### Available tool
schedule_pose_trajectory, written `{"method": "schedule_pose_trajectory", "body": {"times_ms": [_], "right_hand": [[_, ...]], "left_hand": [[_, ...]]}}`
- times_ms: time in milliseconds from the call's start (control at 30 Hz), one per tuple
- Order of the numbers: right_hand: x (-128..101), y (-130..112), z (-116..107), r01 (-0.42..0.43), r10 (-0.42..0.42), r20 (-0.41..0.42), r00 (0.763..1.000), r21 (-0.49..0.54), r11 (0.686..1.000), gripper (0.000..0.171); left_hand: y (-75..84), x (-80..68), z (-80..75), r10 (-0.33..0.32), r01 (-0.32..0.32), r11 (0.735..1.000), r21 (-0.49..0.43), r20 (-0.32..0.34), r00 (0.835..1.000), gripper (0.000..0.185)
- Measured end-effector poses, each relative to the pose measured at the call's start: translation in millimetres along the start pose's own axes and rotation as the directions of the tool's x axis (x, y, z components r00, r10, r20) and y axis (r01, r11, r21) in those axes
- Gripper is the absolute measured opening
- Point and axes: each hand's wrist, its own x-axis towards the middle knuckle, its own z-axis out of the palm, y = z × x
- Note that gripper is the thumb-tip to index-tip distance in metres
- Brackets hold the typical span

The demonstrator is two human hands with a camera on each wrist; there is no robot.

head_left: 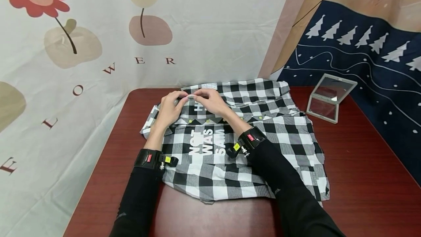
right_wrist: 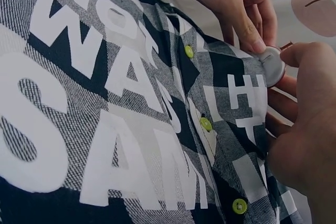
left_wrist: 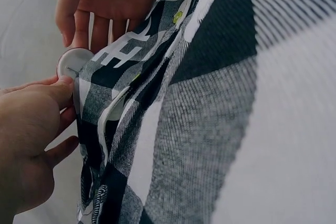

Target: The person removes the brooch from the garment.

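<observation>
A black-and-white checked shirt (head_left: 210, 175) with white lettering and yellow-green buttons (right_wrist: 206, 124) lies spread on the table. At its far edge both hands meet at a small round badge (left_wrist: 76, 59), pale on the visible face with a thin red rim. My left hand (head_left: 168, 112) pinches the badge, its thumb on the pale face at the edge of the cloth. The right hand (head_left: 212, 102) holds the badge's opposite edge, thumb at the rim and fingers behind it. A thin dark line, like a pin, crosses the pale face.
The shirt covers much of the reddish-brown table (head_left: 361, 164). An opened folding mirror (head_left: 323, 108) with a pale frame stands at the back right. Behind the table hangs a pale cloth with flowers (head_left: 213, 21), and a navy cloth with white trees (head_left: 355, 54) drops at the right.
</observation>
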Motion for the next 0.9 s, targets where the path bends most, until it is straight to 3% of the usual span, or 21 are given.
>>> {"method": "schedule_pose_trajectory", "body": {"times_ms": [267,400,700,900], "right_hand": [[-2.8,-5.9,-2.7,0.067,-0.072,-0.042,0.997,-0.121,0.990,0.036],[-5.1,-11.5,-1.6,0.141,-0.157,-0.058,0.986,-0.218,0.966,0.038],[-7.4,-20.2,4.6,0.272,-0.359,-0.064,0.931,-0.533,0.801,0.029],[-10.2,-20.3,9.4,0.288,-0.422,-0.080,0.903,-0.614,0.735,0.023]], "left_hand": [[7.7,1.1,-2.0,0.010,-0.010,0.998,0.068,0.010,1.000,0.022],[12.5,2.0,-2.4,0.020,-0.021,0.991,0.131,0.014,1.000,0.022],[21.6,3.3,-3.9,0.085,-0.093,0.962,0.258,0.044,0.995,0.023],[25.7,2.4,-3.5,0.104,-0.119,0.939,0.322,0.065,0.992,0.024]]}}
